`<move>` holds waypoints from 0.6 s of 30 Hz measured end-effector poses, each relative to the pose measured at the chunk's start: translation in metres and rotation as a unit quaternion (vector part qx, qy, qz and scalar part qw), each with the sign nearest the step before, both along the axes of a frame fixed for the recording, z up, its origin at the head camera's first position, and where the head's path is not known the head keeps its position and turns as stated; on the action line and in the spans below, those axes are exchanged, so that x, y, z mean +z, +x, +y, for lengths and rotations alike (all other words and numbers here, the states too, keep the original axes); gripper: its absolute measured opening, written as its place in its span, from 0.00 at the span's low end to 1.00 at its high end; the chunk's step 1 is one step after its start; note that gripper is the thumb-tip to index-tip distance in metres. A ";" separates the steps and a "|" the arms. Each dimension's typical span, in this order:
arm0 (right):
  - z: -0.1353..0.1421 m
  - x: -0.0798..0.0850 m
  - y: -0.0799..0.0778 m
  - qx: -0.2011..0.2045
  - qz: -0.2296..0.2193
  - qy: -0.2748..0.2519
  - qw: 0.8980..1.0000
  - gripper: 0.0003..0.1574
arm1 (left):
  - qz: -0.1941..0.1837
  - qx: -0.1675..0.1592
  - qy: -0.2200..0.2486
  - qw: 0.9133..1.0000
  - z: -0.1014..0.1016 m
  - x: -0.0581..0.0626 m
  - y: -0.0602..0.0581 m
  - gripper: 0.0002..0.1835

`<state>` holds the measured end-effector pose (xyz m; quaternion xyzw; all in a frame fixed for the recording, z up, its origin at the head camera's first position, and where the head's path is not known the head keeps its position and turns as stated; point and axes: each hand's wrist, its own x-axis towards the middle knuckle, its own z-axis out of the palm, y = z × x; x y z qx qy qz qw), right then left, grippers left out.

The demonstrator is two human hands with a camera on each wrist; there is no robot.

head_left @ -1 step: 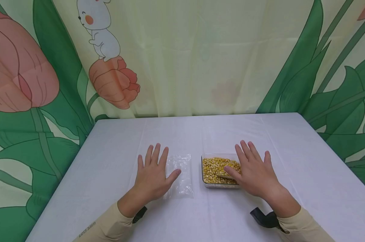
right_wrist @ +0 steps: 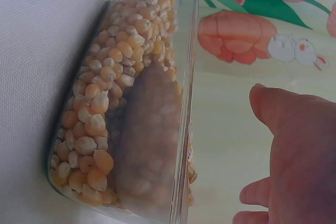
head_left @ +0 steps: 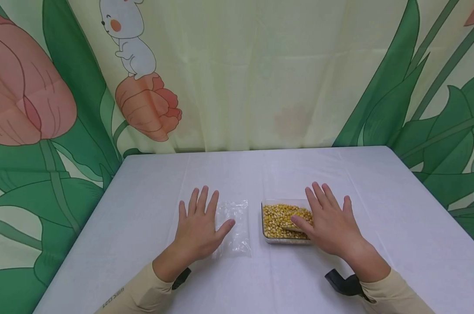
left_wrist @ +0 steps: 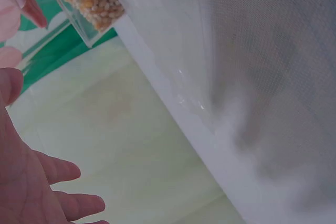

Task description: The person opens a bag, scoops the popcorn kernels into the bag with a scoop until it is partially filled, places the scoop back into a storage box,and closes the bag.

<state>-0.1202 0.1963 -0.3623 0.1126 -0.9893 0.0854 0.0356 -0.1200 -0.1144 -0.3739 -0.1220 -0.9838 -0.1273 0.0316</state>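
My left hand (head_left: 199,231) hovers with spread fingers over the left part of a clear plastic bag (head_left: 240,233) lying flat on the table. The right hand (head_left: 333,229), also spread, is above the right end of a clear box (head_left: 286,241) and hides that end. Yellow corn kernels (head_left: 274,218) fill the box. Partly sunk in them is a scoop-like piece (head_left: 293,228), its far end hidden under my right hand. Through the box wall, the right wrist view shows it as a dark rounded shape (right_wrist: 147,140). Neither hand holds anything.
A white cloth (head_left: 237,174) covers the table. Behind it hangs a curtain (head_left: 252,87) printed with tulips and a white animal. Black wrist mounts (head_left: 345,283) show under the beige sleeves (head_left: 139,290).
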 end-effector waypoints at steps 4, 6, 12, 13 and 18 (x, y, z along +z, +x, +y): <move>0.000 0.000 0.001 0.000 0.002 0.001 1.000 0.57 | 0.002 0.000 0.000 1.000 0.000 0.000 0.000 0.46; 0.000 0.001 0.001 0.001 0.003 -0.001 1.000 0.56 | 0.005 0.000 0.002 1.000 0.000 0.000 0.000 0.46; 0.000 0.001 0.001 0.017 0.022 -0.027 0.999 0.57 | 0.010 0.005 0.028 1.000 -0.004 0.002 -0.002 0.48; -0.001 0.002 0.000 0.023 0.029 -0.041 0.998 0.56 | 0.014 0.003 0.038 0.999 -0.005 0.002 -0.003 0.48; -0.009 0.007 -0.005 0.054 0.056 -0.136 0.988 0.53 | 0.031 -0.008 0.114 0.993 -0.009 0.004 -0.009 0.47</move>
